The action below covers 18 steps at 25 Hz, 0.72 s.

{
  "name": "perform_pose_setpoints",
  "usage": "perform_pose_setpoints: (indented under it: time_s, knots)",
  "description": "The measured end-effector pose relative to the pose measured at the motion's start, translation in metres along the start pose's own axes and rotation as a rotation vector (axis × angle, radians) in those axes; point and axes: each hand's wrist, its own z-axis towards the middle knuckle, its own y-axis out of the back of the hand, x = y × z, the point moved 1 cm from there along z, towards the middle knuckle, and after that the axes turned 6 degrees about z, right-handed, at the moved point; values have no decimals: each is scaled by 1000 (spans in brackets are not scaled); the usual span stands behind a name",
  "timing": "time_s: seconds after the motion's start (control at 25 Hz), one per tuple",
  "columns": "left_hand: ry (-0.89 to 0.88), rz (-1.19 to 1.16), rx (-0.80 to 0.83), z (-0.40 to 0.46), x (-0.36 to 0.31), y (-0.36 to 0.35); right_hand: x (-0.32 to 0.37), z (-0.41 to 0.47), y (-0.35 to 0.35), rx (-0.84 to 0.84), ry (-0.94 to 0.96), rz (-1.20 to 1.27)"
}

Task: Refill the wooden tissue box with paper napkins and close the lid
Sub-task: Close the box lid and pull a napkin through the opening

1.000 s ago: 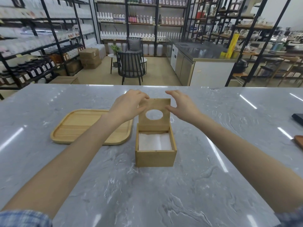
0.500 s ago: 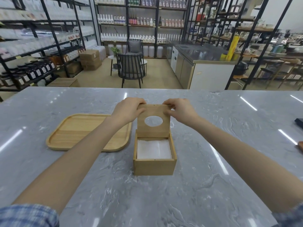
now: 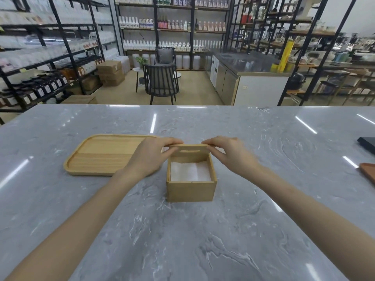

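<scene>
A square wooden tissue box [image 3: 190, 190] stands on the grey marble counter in front of me. White paper napkins [image 3: 189, 171] lie flat inside it. Its hinged lid [image 3: 189, 152], with an oval hole, is tipped forward over the back of the box, partly lowered. My left hand [image 3: 151, 157] pinches the lid's left top corner. My right hand [image 3: 229, 155] pinches the right top corner.
A shallow wooden tray [image 3: 105, 155] lies just left of the box, partly under my left wrist. At the counter's right edge sit a black flat object [image 3: 367, 144] and a reddish-brown one [image 3: 368, 171]. Shelves, chairs and a steel counter fill the room beyond.
Both hands took hold of the lid's top corners and tipped it forward and down from upright. The oval hole now looks much flatter.
</scene>
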Motion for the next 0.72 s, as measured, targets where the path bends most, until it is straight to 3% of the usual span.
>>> perform_pose_setpoints:
  time_s: [0.36, 0.72]
  knots:
    - [-251, 267, -48, -61, -2, -29, -8, -57, -31, 34, 114, -12]
    - [-200, 256, -53, -72, 8, -47, -21, -69, -46, -31, 107, 26]
